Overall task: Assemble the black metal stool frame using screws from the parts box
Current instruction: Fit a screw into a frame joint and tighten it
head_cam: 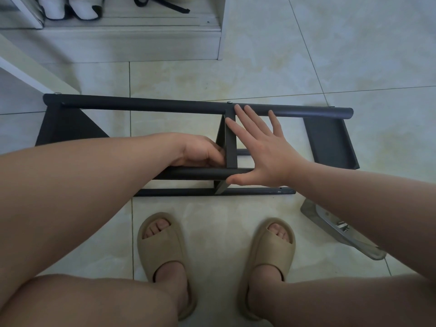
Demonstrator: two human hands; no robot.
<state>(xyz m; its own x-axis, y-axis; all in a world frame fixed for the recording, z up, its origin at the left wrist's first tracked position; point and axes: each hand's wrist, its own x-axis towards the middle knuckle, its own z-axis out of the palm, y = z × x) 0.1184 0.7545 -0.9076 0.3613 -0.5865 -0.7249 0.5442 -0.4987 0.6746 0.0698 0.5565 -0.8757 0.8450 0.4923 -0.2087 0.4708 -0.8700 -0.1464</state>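
Frame [165, 106] on the floor [259, 74]: right hand [264, 156] flat, fingers [245, 121] spread over its brace [231, 142]; left hand [198, 152] curled alongside, grip unclear.

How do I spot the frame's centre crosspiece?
Start at the black stool frame lying on the floor tiles. Halfway along its round tubes, between left hand and right hand, runs the crosspiece. It is a narrow flat strip; its neighbours are round.

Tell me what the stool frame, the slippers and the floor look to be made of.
Stool frame: metal tube and sheet, matte dark-grey coat, even sheen, crisp folded edges.
Slippers: probably moulded foam or rubber, matte beige, thick rounded one-piece shape.
Floor: glazed tile, likely ceramic; glossy, marbled, with grout lines.
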